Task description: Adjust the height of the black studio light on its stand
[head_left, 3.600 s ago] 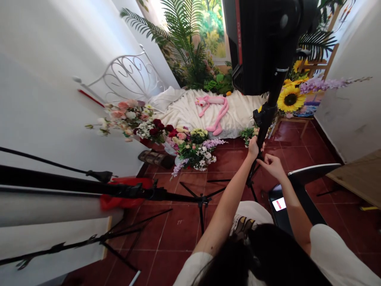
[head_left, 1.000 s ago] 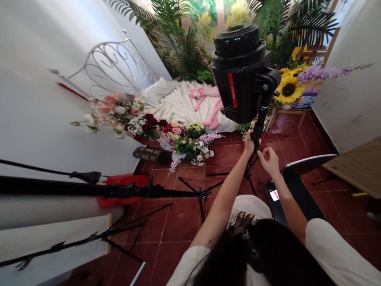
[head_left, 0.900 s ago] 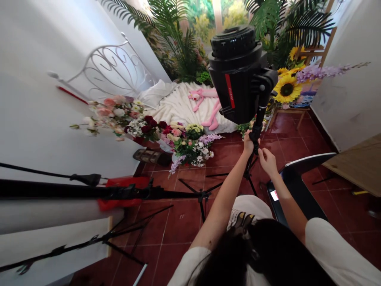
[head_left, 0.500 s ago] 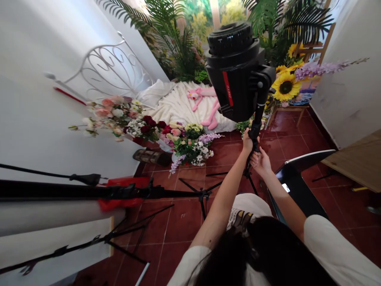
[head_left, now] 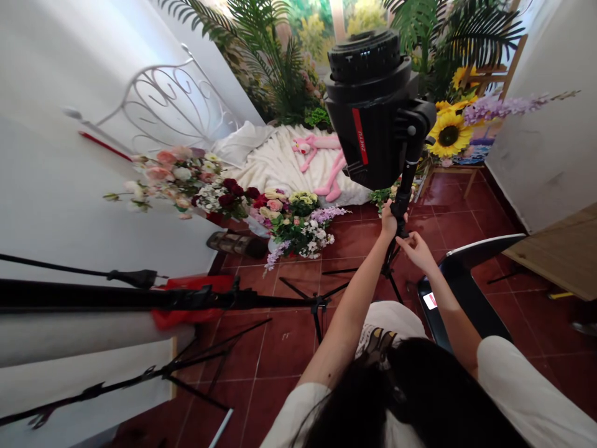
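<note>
A black studio light with a red label stands upright in front of me on a black light stand. My left hand is closed around the stand's pole below the light. Just below it, my right hand has its thumb and fingers pinched together at a small black knob on the side of the pole. The knob is partly covered by the fingers. The stand's lower legs show beneath my hands on the floor.
A second light stand reaches in from the left, legs spread on the red tiles. Flower bunches lie by a white blanket with a pink plush toy. A black chair stands right, near a wooden table.
My right hand has turned at the pole, its fingers going from loosely curled to pinched on the knob. The light appears slightly further right. My left hand keeps its hold.
</note>
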`<state>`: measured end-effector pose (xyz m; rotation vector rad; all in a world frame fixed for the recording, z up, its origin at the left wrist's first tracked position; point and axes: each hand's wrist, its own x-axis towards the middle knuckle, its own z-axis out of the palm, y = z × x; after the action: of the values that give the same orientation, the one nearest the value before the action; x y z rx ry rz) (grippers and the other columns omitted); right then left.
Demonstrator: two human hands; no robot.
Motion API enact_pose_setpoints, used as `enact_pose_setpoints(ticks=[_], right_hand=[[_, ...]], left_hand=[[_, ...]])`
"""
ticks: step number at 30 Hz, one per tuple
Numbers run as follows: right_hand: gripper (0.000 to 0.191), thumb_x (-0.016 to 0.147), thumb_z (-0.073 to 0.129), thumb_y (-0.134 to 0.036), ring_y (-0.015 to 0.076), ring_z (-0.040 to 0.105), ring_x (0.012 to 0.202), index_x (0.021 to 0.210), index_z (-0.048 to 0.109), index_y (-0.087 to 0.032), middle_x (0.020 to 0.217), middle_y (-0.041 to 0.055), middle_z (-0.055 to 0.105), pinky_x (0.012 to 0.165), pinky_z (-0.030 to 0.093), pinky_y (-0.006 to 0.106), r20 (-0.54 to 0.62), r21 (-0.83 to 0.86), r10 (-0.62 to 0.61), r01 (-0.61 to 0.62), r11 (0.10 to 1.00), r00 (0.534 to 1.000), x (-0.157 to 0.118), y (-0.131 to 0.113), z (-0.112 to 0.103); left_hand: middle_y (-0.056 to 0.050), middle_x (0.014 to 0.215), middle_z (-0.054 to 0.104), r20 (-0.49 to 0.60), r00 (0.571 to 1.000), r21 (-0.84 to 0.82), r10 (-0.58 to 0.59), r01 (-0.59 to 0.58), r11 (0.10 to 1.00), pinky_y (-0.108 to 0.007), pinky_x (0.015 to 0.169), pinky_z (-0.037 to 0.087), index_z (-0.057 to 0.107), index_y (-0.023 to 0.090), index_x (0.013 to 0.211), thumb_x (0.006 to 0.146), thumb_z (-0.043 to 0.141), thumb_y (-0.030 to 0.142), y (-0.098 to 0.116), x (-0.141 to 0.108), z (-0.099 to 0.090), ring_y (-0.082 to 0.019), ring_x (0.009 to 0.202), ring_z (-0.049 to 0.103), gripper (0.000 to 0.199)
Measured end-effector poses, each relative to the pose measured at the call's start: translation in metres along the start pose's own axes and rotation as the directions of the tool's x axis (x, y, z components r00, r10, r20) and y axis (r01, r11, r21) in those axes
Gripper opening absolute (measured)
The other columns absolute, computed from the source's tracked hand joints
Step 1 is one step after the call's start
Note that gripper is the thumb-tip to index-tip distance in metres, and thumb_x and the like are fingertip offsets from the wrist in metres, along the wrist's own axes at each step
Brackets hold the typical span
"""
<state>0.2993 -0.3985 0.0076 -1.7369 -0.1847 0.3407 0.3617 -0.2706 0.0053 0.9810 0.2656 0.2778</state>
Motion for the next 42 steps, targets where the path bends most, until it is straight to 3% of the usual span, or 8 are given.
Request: enact_pose_setpoints(ticks=[3, 7, 13, 22, 26, 31, 36, 42], right_hand=[[0.069, 0.067, 0.073, -0.088, 0.0182, 0.055, 0.063, 0.081, 0.044, -0.028, 0.069, -0.0016, 0.062, 0.061, 0.036, 0.029, -0.139, -0.348, -0.114, 0.059, 0.935, 0.984, -0.001, -0.006, -0.006], [0.055, 0.084, 0.068, -0.07, 0.0183, 0.053, 0.062, 0.071, 0.037, -0.027, 0.063, -0.0011, 0.056, 0.061, 0.029, 0.029, -0.07, -0.632, -0.173, 0.091, 0.77, 0.982, 0.003, -0.019, -0.012], [0.041, 0.086, 0.067, -0.043, 0.0194, 0.06, 0.068, 0.063, 0.038, -0.024, 0.066, 0.0034, 0.063, 0.061, 0.027, 0.029, 0.07, -0.775, -0.138, 0.141, 0.616, 0.988, 0.018, -0.032, -0.011], [0.042, 0.103, 0.058, -0.052, 0.029, 0.075, 0.093, 0.08, 0.071, -0.02, 0.091, 0.0155, 0.079, 0.072, 0.042, 0.031, 0.169, -0.903, 0.035, 0.14, 0.407, 0.985, 0.022, -0.053, -0.01], [0.054, 0.102, 0.059, -0.062, 0.026, 0.071, 0.078, 0.068, 0.065, -0.021, 0.076, 0.0119, 0.074, 0.069, 0.043, 0.031, 0.226, -0.802, 0.069, 0.145, 0.58, 0.972, 0.035, -0.044, -0.016], [0.083, 0.091, 0.05, -0.092, 0.0127, 0.039, 0.045, 0.042, 0.04, -0.025, 0.041, 0.0019, 0.043, 0.054, 0.034, 0.03, 0.49, -0.289, 0.062, 0.095, 0.953, 0.869, 0.045, -0.015, -0.022], [0.084, 0.086, 0.052, -0.095, 0.0075, 0.023, 0.038, 0.041, 0.03, -0.028, 0.035, -0.0032, 0.029, 0.045, 0.019, 0.03, 0.513, 0.001, 0.027, -0.032, 0.999, 0.858, 0.037, 0.001, -0.012], [0.084, 0.086, 0.053, -0.095, 0.007, 0.023, 0.038, 0.042, 0.031, -0.027, 0.035, -0.004, 0.027, 0.045, 0.019, 0.03, 0.521, 0.02, 0.03, -0.047, 0.999, 0.853, 0.035, -0.002, -0.012]], left_hand=[[-0.001, 0.046, 0.054, 0.012, 1.0, 0.027, 0.022, -0.023, 0.999, -0.025, 0.051, 0.042, 0.065, 0.017, 0.073, 0.105, 0.033, 0.071, 0.0, 0.0, -0.001, -0.013, 0.045, 0.051, 0.07], [-0.001, 0.046, 0.053, 0.019, 0.999, 0.027, 0.043, -0.044, 0.999, -0.025, 0.051, 0.042, 0.063, 0.018, 0.072, 0.105, 0.032, 0.072, -0.002, 0.001, -0.002, -0.012, 0.044, 0.05, 0.071], [-0.001, 0.046, 0.054, 0.02, 0.999, 0.029, 0.031, -0.032, 0.999, -0.025, 0.049, 0.042, 0.064, 0.017, 0.073, 0.104, 0.036, 0.074, -0.004, 0.004, -0.003, -0.012, 0.043, 0.051, 0.071], [-0.001, 0.047, 0.053, -0.008, 0.999, 0.049, 0.034, -0.034, 0.998, -0.025, 0.05, 0.043, 0.067, 0.016, 0.078, 0.106, 0.036, 0.065, -0.01, 0.009, -0.006, -0.014, 0.046, 0.054, 0.064], [-0.001, 0.047, 0.054, -0.002, 0.999, 0.06, 0.054, -0.054, 0.997, -0.026, 0.052, 0.045, 0.067, 0.016, 0.077, 0.108, 0.036, 0.06, -0.01, 0.01, -0.005, -0.013, 0.045, 0.053, 0.063], [0.0, 0.047, 0.054, 0.022, 0.997, 0.06, 0.076, -0.077, 0.995, -0.026, 0.051, 0.044, 0.069, 0.016, 0.08, 0.109, 0.034, 0.059, -0.007, 0.009, -0.006, -0.013, 0.043, 0.05, 0.062], [-0.002, 0.051, 0.059, 0.022, 0.996, 0.136, 0.081, -0.084, 0.987, -0.028, 0.062, 0.053, 0.071, 0.017, 0.082, 0.111, 0.028, 0.055, -0.01, 0.011, -0.008, -0.015, 0.053, 0.06, 0.064], [-0.009, 0.076, 0.076, -0.034, 0.985, 0.31, 0.172, -0.153, 0.938, -0.035, 0.084, 0.06, 0.071, 0.018, 0.084, 0.107, 0.039, 0.062, -0.026, -0.007, -0.025, -0.022, 0.083, 0.074, 0.059]])
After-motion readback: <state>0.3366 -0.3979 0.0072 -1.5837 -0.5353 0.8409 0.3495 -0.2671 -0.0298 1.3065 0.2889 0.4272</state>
